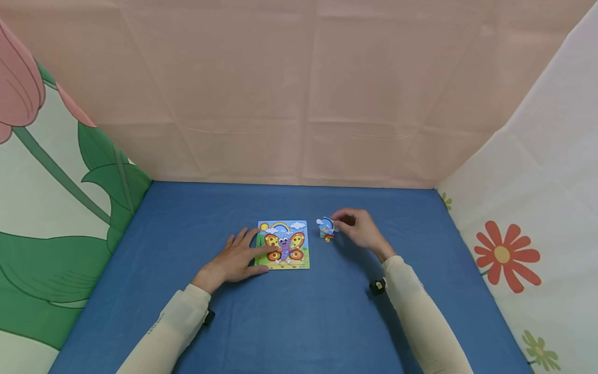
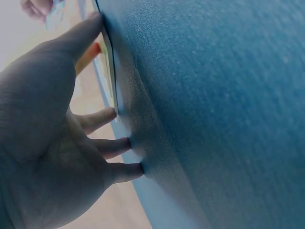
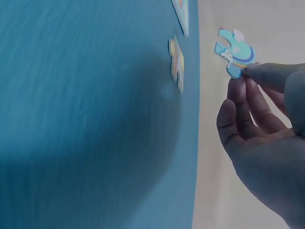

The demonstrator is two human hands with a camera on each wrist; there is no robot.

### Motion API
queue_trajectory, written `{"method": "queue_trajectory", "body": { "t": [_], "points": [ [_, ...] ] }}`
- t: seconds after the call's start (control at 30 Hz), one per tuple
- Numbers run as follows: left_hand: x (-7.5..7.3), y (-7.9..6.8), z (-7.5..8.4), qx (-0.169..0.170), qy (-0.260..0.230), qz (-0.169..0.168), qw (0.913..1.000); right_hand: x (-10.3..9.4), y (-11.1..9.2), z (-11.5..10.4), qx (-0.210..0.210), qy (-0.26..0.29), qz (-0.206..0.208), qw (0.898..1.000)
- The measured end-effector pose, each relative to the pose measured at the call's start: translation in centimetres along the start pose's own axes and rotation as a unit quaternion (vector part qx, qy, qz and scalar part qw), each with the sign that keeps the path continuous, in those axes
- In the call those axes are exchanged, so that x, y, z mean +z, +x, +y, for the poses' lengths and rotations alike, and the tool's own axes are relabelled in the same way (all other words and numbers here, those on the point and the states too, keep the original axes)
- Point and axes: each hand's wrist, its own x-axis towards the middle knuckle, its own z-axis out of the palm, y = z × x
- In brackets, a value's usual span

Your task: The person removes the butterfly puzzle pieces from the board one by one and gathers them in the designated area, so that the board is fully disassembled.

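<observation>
The right hand (image 1: 362,227) pinches 1 blue puzzle piece (image 3: 242,51) by its edge, most of it jutting past the fingertips toward the butterfly puzzle (image 1: 300,259), off the blue cloth (image 1: 299,322). The left hand (image 1: 235,258), fingers outstretched, touches that puzzle's left side.

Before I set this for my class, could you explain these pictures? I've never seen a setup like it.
There is no machine here: a person works with two bare hands. The wide picture comes from a camera worn on the head, looking forward and down. The other two come from cameras on the left and right wrists, each facing that hand's work. On a blue cloth lies a butterfly puzzle board; the left hand rests at its left side, index finger reaching over the picture. The right hand pinches a rainbow jigsaw piece, raised off the cloth. Another jigsaw piece lies to the board's right.
</observation>
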Motion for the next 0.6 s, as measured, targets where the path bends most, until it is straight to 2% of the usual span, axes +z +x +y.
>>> {"method": "queue_trajectory", "body": {
  "t": [0.3, 0.6],
  "points": [
    [0.1, 0.1, 0.1, 0.004, 0.006, 0.005, 1.0, -2.7, -1.5, 1.6, 0.033, -0.016, 0.002, 0.999],
    [0.1, 0.0, 0.4, -0.007, 0.006, 0.006, 0.9999, -3.9, -1.8, 3.1, 0.049, -0.047, 0.011, 0.998]
  ]
}}
